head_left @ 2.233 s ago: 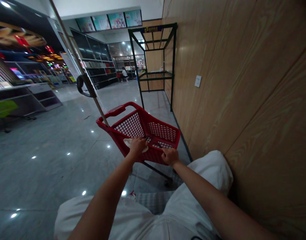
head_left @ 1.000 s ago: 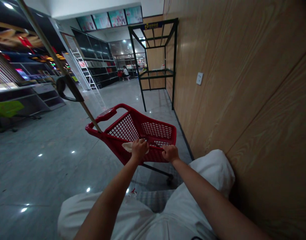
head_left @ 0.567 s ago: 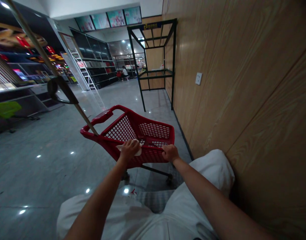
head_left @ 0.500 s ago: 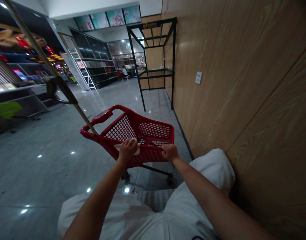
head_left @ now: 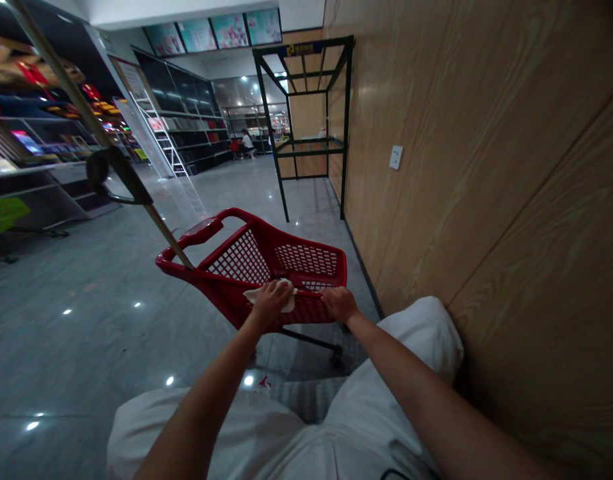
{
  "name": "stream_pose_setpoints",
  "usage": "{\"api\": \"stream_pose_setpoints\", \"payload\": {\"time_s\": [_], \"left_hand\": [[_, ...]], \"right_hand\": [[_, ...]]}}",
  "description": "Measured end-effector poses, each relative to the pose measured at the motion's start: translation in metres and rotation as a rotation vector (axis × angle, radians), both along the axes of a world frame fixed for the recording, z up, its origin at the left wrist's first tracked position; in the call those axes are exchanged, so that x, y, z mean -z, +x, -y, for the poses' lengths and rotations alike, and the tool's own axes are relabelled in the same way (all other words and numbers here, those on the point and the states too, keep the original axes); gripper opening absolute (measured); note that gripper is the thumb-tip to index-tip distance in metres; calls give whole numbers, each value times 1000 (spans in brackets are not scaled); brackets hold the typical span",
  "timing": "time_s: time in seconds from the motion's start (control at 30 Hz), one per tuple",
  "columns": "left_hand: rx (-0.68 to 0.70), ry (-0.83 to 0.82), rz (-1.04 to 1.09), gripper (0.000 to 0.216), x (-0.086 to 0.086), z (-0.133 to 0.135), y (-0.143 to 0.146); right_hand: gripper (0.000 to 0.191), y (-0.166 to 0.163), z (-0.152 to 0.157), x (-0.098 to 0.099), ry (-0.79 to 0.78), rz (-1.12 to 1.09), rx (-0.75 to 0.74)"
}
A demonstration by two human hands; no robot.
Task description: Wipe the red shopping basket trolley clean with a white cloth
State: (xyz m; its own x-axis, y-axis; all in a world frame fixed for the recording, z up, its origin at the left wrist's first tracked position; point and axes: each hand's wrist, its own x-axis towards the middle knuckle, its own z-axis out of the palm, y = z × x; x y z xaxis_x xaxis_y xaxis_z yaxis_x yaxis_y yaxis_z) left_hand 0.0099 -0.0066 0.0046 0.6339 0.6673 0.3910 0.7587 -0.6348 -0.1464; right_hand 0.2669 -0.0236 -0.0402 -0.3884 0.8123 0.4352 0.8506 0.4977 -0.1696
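Note:
A red plastic shopping cart [head_left: 219,288] with lattice sides stands before my knees, its handle toward the left. My left hand [head_left: 273,298] is closed over a white cloth [head_left: 288,305], pressing it on the near rim of the basket. Farther right on that same rim, my right hand [head_left: 339,304] is wrapped round the edge near the basket's corner. A long pole [head_left: 162,230] with a dark looped grip leans across the cart's handle end.
A wood-panelled wall [head_left: 436,167] with a socket [head_left: 396,157] rises close on my right. Ahead stands a dark metal frame [head_left: 313,148]. A ladder [head_left: 166,143] leans near shelves [head_left: 199,127] at the back left, where a person [head_left: 247,141] sits. A green cart [head_left: 6,215] is far left.
My left hand has slid right along the near rim with the cloth, closer to my right hand. My right hand keeps its hold on the rim. The view has shifted slightly.

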Motion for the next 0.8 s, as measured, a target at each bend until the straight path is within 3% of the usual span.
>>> {"api": "stream_pose_setpoints", "payload": {"time_s": [0.1,0.17,0.27,0.37,0.47,0.57,0.7,0.8], "left_hand": [[-76,94,23,27,-13,-3,-41],[-128,140,25,23,-15,-2,-42],[-178,147,22,20,-5,2,-6],[-155,102,-17,25,8,6,40],[-123,79,-56,31,11,8,52],[-73,85,-81,31,0,3,13],[-151,140,-16,29,-22,-9,-65],[-153,137,41,26,-25,-12,-79]], "right_hand": [[33,0,-2,2,6,6,-2],[33,-5,-2,0,20,1,27],[33,-24,2,-3,95,-34,106],[46,-51,6,0,148,-19,124],[58,-66,6,8,115,16,145],[61,-63,3,13,80,86,110],[63,-58,1,13,51,123,128],[65,-64,1,12,23,126,169]]}}
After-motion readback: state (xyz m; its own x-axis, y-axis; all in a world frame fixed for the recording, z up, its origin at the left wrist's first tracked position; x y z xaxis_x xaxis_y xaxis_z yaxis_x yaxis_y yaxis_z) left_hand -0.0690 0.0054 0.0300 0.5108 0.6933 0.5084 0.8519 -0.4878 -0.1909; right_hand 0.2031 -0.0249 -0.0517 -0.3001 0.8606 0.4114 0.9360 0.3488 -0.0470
